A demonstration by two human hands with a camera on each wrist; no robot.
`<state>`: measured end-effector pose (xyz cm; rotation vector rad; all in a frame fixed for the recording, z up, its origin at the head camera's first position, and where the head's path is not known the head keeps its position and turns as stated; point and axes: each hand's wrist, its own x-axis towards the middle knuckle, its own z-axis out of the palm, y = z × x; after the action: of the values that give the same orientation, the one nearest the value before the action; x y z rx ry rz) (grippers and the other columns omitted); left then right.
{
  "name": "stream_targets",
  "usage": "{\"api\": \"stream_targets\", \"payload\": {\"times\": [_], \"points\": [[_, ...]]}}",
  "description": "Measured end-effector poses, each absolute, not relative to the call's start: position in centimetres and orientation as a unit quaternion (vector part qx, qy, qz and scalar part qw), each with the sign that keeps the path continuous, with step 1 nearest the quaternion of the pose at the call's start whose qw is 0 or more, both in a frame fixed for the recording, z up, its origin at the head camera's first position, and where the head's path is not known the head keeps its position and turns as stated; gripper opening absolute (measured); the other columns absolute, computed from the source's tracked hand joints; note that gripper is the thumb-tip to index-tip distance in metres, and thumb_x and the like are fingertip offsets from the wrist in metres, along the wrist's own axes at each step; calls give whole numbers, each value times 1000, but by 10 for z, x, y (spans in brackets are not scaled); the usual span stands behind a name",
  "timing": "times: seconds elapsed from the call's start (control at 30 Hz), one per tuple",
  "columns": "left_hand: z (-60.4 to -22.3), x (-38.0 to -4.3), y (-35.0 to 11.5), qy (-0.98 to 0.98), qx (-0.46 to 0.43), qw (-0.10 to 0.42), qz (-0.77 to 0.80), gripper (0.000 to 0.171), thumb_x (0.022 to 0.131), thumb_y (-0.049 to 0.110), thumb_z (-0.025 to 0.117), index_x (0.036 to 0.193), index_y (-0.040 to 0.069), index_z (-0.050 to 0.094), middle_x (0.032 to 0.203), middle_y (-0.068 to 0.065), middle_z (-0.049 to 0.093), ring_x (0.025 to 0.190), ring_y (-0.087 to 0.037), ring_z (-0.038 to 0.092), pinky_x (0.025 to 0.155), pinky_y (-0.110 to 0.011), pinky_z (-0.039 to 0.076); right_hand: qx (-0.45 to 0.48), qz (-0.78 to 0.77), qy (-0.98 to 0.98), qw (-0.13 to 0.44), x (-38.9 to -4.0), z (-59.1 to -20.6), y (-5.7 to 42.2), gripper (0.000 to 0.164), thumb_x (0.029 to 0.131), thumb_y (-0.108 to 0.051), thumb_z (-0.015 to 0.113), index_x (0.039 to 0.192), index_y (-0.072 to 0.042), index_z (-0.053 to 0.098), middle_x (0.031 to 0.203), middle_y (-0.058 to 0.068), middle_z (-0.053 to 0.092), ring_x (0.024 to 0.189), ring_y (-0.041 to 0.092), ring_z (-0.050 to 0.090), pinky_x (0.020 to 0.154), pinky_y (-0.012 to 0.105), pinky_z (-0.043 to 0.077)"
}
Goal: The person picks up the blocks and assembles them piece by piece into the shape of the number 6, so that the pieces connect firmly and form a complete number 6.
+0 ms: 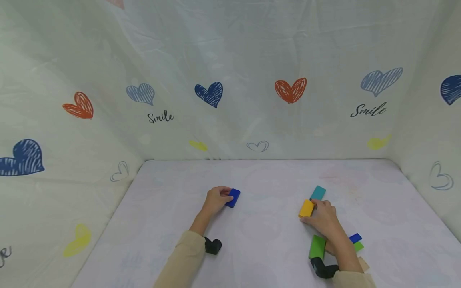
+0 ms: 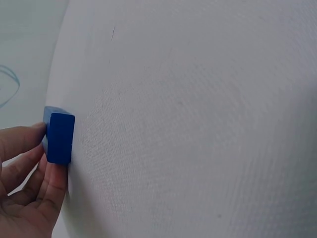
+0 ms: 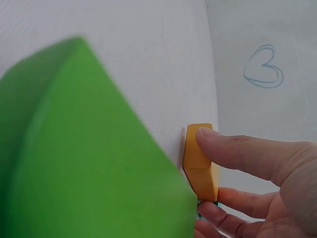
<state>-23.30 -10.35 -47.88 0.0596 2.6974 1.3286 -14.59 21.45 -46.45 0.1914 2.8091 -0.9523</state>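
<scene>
A dark blue block is pinched between the thumb and fingers of my left hand, left of the table's middle. The left wrist view shows the same blue block at the fingertips, close to the table surface. On the right, my right hand holds a yellow-orange block between thumb and fingers; the right wrist view shows the thumb on one side of this yellow block. Just behind it lies a teal block. A green block lies near the right wrist and looms large in the right wrist view.
Beside the right forearm are a smaller blue block, another green piece and a tan piece, partly hidden by the arm. White cloth walls printed with hearts stand around the white table.
</scene>
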Motion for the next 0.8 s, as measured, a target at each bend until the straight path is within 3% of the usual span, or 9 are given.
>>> {"api": "stream_targets", "payload": {"times": [0.8], "points": [[-477, -230, -94, 888, 37, 73, 452, 30, 83, 8, 67, 112, 1, 64, 98, -10, 66, 89, -20, 62, 79, -33, 51, 73, -329, 939, 74, -145, -464, 212, 73, 81, -29, 69, 129, 15, 37, 125, 37, 36, 114, 48, 35, 93, 60, 37]]}}
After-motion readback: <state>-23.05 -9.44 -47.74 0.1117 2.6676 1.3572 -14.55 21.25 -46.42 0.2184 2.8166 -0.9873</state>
